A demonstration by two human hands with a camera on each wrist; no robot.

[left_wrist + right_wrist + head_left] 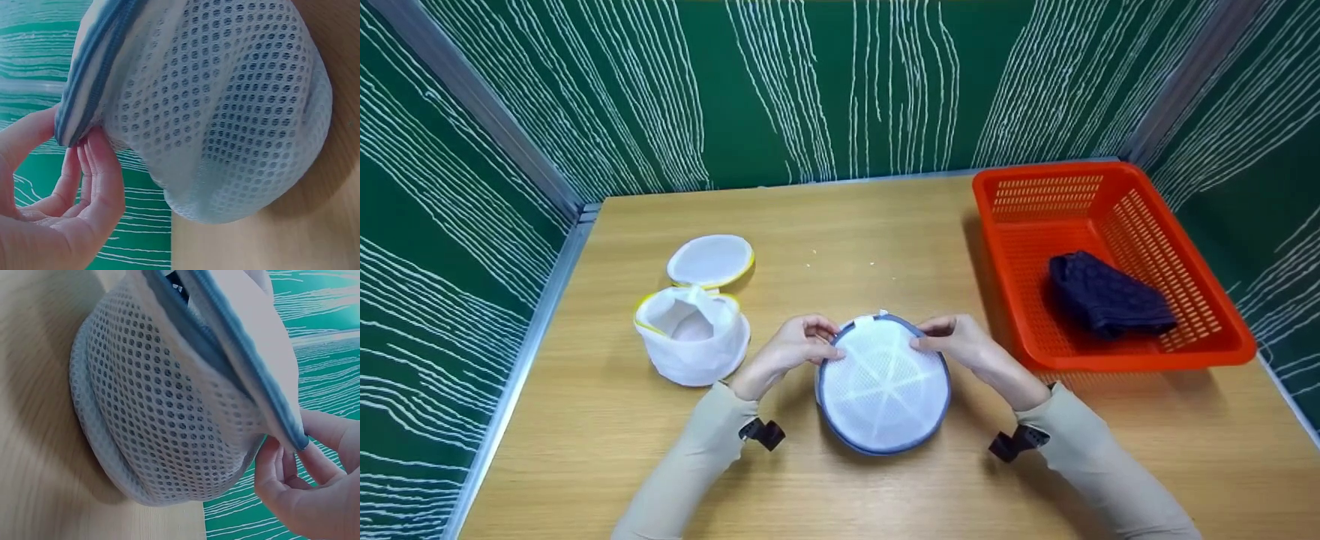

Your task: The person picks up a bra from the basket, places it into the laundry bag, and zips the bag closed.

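A round white mesh laundry bag (885,386) with a blue zipped rim stands on the table in front of me. My left hand (802,343) pinches its rim at the upper left, thumb on top and fingers beneath, as the left wrist view shows up close. On the upper right, my right hand (966,346) pinches the same rim between thumb and fingers. In the right wrist view, a gap shows along the blue zip (225,332), with something dark inside. The mesh side wall (242,112) bulges below the rim.
Left of my hands stands a smaller white laundry bag (697,356) with a yellow zip, its round lid (710,260) folded back. An orange plastic basket (1140,364) at the right holds a dark navy cloth item (1110,295). Green walls with white lines enclose the table.
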